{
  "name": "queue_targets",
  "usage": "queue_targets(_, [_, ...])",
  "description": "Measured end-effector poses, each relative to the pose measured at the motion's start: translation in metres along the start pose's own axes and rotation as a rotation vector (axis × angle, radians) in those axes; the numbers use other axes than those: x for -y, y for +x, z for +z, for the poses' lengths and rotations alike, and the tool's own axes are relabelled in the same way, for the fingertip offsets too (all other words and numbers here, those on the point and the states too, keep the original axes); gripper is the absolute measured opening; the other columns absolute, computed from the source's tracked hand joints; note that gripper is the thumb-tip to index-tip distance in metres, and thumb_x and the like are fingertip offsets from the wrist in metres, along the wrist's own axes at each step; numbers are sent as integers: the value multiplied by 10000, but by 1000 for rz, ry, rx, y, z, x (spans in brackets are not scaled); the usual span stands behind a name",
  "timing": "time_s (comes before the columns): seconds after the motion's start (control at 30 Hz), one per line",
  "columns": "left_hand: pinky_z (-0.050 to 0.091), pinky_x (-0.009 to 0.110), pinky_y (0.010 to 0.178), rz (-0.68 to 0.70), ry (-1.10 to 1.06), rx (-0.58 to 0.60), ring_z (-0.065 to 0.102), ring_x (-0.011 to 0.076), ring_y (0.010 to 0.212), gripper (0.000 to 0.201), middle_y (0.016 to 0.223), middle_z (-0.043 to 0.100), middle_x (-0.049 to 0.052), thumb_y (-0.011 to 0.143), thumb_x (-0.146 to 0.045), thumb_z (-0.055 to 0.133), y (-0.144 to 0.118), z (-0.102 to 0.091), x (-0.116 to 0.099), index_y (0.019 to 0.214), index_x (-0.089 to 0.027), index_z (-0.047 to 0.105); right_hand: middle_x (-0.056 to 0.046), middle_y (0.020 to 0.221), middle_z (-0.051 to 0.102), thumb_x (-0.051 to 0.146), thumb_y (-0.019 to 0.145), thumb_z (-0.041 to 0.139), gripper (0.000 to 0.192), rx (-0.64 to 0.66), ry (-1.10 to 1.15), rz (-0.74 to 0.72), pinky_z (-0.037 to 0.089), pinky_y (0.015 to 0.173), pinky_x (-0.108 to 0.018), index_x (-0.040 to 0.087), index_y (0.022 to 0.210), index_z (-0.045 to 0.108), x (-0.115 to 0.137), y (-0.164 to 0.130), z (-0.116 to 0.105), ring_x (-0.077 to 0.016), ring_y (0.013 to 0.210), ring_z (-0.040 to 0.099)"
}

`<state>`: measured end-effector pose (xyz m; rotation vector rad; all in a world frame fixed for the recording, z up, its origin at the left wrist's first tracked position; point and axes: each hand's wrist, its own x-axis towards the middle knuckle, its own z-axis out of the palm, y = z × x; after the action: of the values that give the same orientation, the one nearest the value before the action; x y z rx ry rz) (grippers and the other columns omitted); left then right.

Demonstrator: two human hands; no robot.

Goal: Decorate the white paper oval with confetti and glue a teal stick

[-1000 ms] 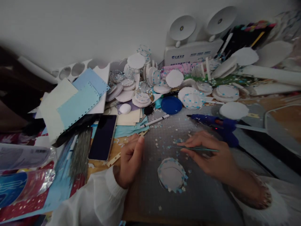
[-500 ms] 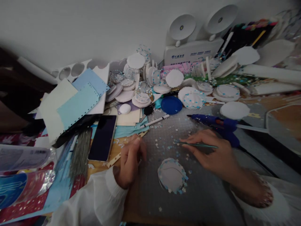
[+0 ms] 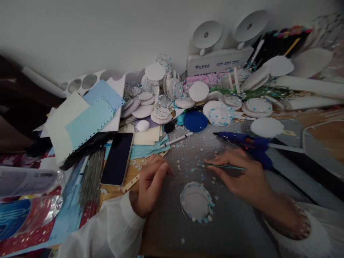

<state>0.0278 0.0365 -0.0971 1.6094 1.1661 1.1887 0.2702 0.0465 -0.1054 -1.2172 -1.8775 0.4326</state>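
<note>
Pinching tweezers (image 3: 224, 166) in my right hand (image 3: 242, 175), tips far-left over confetti (image 3: 188, 163); left hand (image 3: 149, 182) curled loosely on the mat (image 3: 236, 218), left of the disc (image 3: 196, 200).

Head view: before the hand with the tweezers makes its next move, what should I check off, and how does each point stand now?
1. Thin teal-handled tweezers gripped in the right hand: ok.
2. Tweezer tips holding a confetti piece: cannot tell, too small.
3. Round white foam disc rimmed with blue and white flecks lying flat on the grey grid cutting mat, between both hands: ok.
4. Left hand empty, resting on the mat edge, not on the disc: ok.
5. Loose blue and white confetti bits within reach ahead of the tweezers: ok.
6. Blue hot-glue gun lying close behind the right hand, its cord running right: not ok, possible snag.
</note>
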Motion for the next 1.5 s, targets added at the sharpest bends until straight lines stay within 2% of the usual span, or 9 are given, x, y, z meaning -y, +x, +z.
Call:
queue_targets(0.13, [350, 344, 770, -17, -64, -80, 509, 210, 749, 358, 730, 597, 48, 959, -315, 434, 0, 3, 4, 771, -229, 726, 4, 752, 738, 202, 791, 692, 98, 25, -21, -7, 473, 688, -372, 257, 749, 623, -4, -1, 5, -202, 706, 672])
queue_targets(0.37, [345, 324, 751, -34, -112, -139, 490, 195, 757, 392, 769, 575, 46, 964, -275, 379, -1, 5, 6, 851, -238, 752, -9, 803, 749, 201, 780, 709, 72, -93, 110, 83, 523, 710, -341, 254, 802, 665, 4, 1, -3, -193, 764, 687])
queue_targets(0.47, [349, 314, 745, -39, -113, -187, 491, 194, 773, 392, 808, 586, 50, 956, -243, 364, 0, 6, 7, 863, -226, 745, -9, 816, 753, 188, 761, 730, 105, -49, 172, 68, 528, 702, -322, 246, 805, 654, 8, 3, 2, -184, 770, 688])
queue_targets(0.63, [350, 297, 723, -85, -123, -239, 482, 195, 796, 331, 833, 570, 47, 931, -227, 396, 2, 6, 6, 877, -211, 722, -6, 799, 748, 182, 765, 726, 118, 97, 221, -52, 500, 716, -346, 239, 796, 626, 16, 12, 19, -186, 750, 670])
queue_targets(0.83, [346, 303, 733, -76, -121, -237, 480, 195, 788, 312, 794, 543, 41, 927, -232, 400, 1, 6, 5, 835, -209, 697, 2, 762, 716, 158, 775, 712, 105, 206, 122, -18, 458, 692, -328, 220, 759, 629, 18, 22, 34, -175, 747, 640])
queue_targets(1.0, [337, 311, 740, -88, -160, -233, 481, 188, 786, 306, 804, 540, 41, 937, -248, 403, -1, 8, 4, 809, -197, 677, 10, 701, 686, 182, 784, 702, 107, 119, 121, -38, 443, 652, -315, 225, 726, 623, 14, 20, 35, -167, 690, 613])
queue_targets(1.2, [345, 299, 768, -88, -138, -210, 491, 175, 805, 257, 804, 548, 20, 943, -230, 438, -2, 8, 3, 836, -208, 671, -5, 795, 730, 228, 791, 707, 64, 66, 192, 105, 489, 677, -315, 241, 784, 644, 14, 19, 23, -183, 768, 660])
queue_targets(1.37, [350, 298, 757, -82, -117, -199, 501, 175, 803, 252, 797, 553, 19, 939, -215, 439, -2, 8, 3, 833, -203, 667, -4, 750, 707, 191, 769, 712, 92, 147, 150, -43, 467, 684, -333, 233, 764, 631, 9, 18, 25, -189, 736, 642])
queue_targets(1.5, [353, 294, 750, -72, -94, -200, 505, 174, 805, 253, 800, 561, 19, 937, -208, 436, -2, 7, 3, 830, -201, 666, -3, 754, 703, 150, 759, 705, 115, 150, 133, -85, 458, 700, -333, 224, 755, 618, 9, 18, 31, -181, 741, 637])
